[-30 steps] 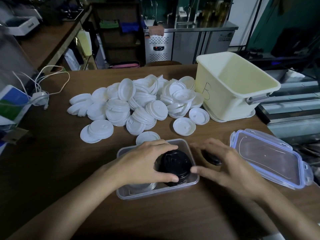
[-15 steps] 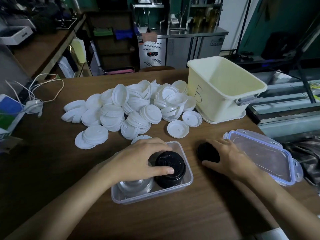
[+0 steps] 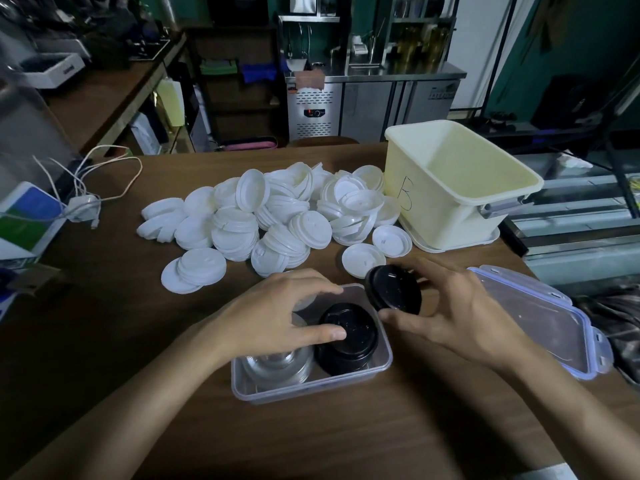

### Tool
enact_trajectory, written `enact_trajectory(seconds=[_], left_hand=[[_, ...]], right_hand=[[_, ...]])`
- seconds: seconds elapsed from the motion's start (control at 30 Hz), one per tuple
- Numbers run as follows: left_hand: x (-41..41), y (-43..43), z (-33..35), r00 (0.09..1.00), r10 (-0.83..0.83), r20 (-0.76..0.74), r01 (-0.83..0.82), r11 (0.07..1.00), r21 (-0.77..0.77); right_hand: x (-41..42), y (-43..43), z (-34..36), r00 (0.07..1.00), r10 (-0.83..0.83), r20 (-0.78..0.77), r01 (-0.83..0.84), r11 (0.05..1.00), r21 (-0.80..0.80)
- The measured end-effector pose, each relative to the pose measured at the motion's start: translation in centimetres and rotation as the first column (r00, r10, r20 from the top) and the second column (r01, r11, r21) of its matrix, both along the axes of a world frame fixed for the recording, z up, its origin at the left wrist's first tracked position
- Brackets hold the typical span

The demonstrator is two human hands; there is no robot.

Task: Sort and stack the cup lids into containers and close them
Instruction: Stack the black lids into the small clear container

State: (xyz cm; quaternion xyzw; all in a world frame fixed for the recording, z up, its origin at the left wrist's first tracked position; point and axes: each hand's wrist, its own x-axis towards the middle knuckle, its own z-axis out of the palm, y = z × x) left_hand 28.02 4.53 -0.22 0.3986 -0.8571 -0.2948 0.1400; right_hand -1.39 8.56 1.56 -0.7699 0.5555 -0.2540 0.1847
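Clear plastic forms the container (image 3: 311, 386), which sits on the table (image 3: 104, 323) nearest the person. It holds a stack of clear lids (image 3: 277, 365) on the left and a black lid stack (image 3: 349, 337) on the right.

The left hand (image 3: 273, 317) arches over the container. Its thumb lies on top of the black stack and its fingers reach toward the far rim. The hand is relaxed and encloses nothing.

The right hand (image 3: 460, 317) pinches a single black lid (image 3: 393, 292) by its rim. The lid is tilted and sits above the far right corner of the container.

Probable faults:
- The left thumb occupies the top of the black stack. If it is not cleared, the incoming lid likely lands on it and seats crooked.
- A tilted lid may not nest. A raised stack could later prevent the cover (image 3: 540, 317), lying open just right of the container, from latching.
- The container is light. A sideways push from either hand may slide it.

Farther off, a loose heap of white lids (image 3: 270, 213) spreads across the table, unsorted. A careless reach could scatter it. The cream bin (image 3: 460, 188) stands at the far right, touching the heap.
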Motion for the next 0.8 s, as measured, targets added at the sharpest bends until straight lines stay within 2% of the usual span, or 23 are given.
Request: enact_trajectory(seconds=[0.3,0.4,0.53,0.67,0.8], left_hand=[[1.0,0.2,-0.2,0.994,0.052,-0.092,-0.053,0.999,-0.008],[0.9,0.5,-0.4,0.993,0.046,-0.108,-0.045,0.999,0.011],[0.4,0.7,-0.8,0.993,0.031,-0.116,-0.028,0.999,0.031],[0.1,0.5,-1.2,0.992,0.017,-0.124,-0.013,0.999,0.032],[0.3,0.3,-1.3,0.992,0.048,-0.119,-0.039,0.997,0.07]], right_hand=[[4.2,1.4,-0.7,0.968,0.233,-0.093,-0.227,0.971,0.072],[4.9,1.3,-1.3,0.959,0.25,-0.132,-0.246,0.968,0.047],[4.5,1.1,-1.7,0.969,0.224,-0.107,-0.22,0.974,0.054],[3.4,1.0,-1.1,0.961,0.251,-0.117,-0.237,0.964,0.119],[2.6,0.9,-1.5,0.959,0.243,-0.143,-0.227,0.967,0.119]])
